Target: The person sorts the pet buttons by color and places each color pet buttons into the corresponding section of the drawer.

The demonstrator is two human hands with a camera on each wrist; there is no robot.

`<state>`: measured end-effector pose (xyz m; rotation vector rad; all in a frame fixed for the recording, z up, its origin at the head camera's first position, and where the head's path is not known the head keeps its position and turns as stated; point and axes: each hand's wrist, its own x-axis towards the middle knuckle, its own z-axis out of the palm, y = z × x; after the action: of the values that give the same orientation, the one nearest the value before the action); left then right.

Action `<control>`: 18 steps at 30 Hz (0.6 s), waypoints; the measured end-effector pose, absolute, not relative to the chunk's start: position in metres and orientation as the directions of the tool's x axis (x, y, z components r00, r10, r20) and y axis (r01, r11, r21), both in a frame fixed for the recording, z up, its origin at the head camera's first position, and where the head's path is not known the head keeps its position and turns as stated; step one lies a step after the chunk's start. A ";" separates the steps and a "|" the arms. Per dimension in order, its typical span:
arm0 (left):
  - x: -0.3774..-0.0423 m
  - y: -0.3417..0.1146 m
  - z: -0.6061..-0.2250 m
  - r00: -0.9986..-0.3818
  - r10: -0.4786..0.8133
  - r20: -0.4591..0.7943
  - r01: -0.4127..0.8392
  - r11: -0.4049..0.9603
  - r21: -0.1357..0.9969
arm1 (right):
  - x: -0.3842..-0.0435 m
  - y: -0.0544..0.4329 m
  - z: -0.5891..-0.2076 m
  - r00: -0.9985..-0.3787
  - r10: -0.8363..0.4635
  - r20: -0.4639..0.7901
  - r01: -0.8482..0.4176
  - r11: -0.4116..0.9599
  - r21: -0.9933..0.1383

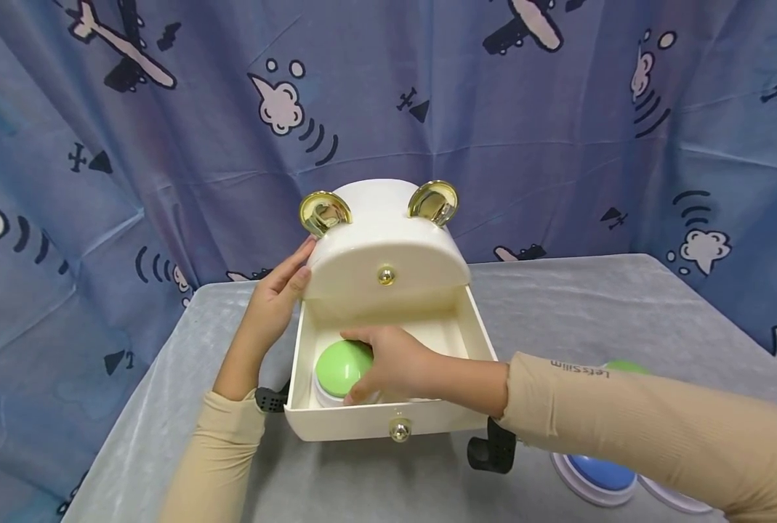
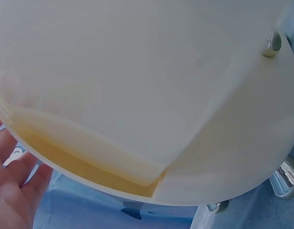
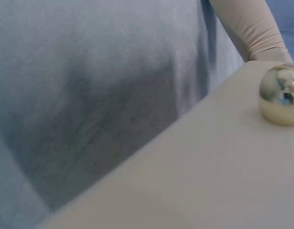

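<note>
A white cabinet (image 1: 381, 218) with two gold ears stands on the table, its lower drawer (image 1: 336, 425) pulled out. Inside the drawer's left front corner sits a round push button (image 1: 344, 368) with a green dome and white base. My right hand (image 1: 397, 363) reaches in from the right and grips this button between thumb and fingers. Against the cabinet's left side rests my left hand (image 1: 273, 305), fingers extended; the left wrist view also shows that hand (image 2: 15, 191) by the cabinet's edge. Only the drawer front (image 3: 175, 176) and its gold knob (image 3: 280, 95) fill the right wrist view's foreground.
Right of the drawer, a blue-domed button (image 1: 600, 472) lies on the grey cloth-covered table (image 1: 558, 305), partly under my right sleeve. Another green dome (image 1: 626, 366) shows behind the sleeve. A patterned blue curtain (image 1: 375, 87) hangs behind the table.
</note>
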<state>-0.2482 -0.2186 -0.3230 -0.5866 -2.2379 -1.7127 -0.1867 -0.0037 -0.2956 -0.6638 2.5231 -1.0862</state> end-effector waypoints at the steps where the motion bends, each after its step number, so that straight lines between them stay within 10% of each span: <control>1: -0.248 -0.219 -0.323 -0.883 0.156 0.443 0.468 0.224 0.855 | -0.186 -0.003 -0.293 -0.843 -0.528 -0.101 -0.288 0.603 -0.744; 18: -0.250 -0.222 -0.326 -0.867 0.159 0.472 0.497 0.211 0.842 | -0.165 0.093 -0.249 -0.895 -0.446 0.018 -0.169 0.301 -0.939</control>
<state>-0.2501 -0.2217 -0.3258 -0.6181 -2.2063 -1.7024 -0.1650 0.0928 -0.2486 -0.5620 2.3230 -1.6299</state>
